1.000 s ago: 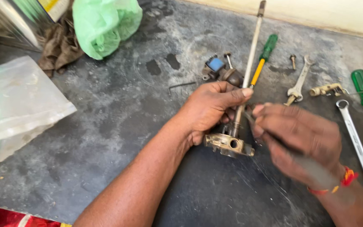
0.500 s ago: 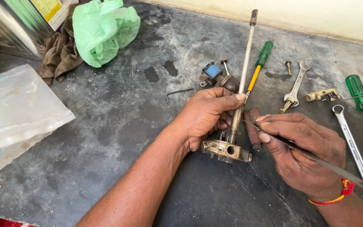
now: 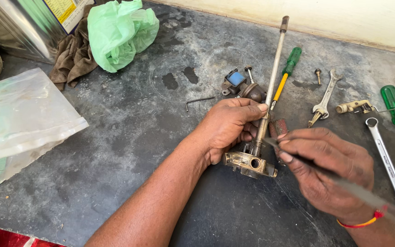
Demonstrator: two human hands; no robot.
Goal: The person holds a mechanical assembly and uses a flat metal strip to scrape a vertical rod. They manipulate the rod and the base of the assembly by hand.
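Brass valve body (image 3: 251,164) with a long steel rod (image 3: 273,75) rising from it rests on the dark, stained desk (image 3: 129,132), its round side port facing the camera. The left hand (image 3: 227,128) wraps the lower part of the rod just above the brass body, its fingers (image 3: 252,110) clenched on the shaft. The right hand (image 3: 328,171) pinches a thin flat metal blade (image 3: 344,183), fingers grasping it near the tip, which points at the base of the rod where it meets the brass body; a red thread band sits on that wrist. Behind the hands lie a green-and-yellow screwdriver (image 3: 286,73), a small open-ended spanner (image 3: 324,98), a bolt (image 3: 318,75), a hex key (image 3: 199,101) and a small blue-topped part (image 3: 234,80). To the right lie a ring spanner (image 3: 386,160), a green-handled screwdriver (image 3: 393,103) and a brass fitting (image 3: 354,107). At the upper left sit a green plastic bag (image 3: 120,32), a brown rag (image 3: 72,57) and a metal tin (image 3: 28,25); a clear plastic bag (image 3: 19,119) lies at the left edge.
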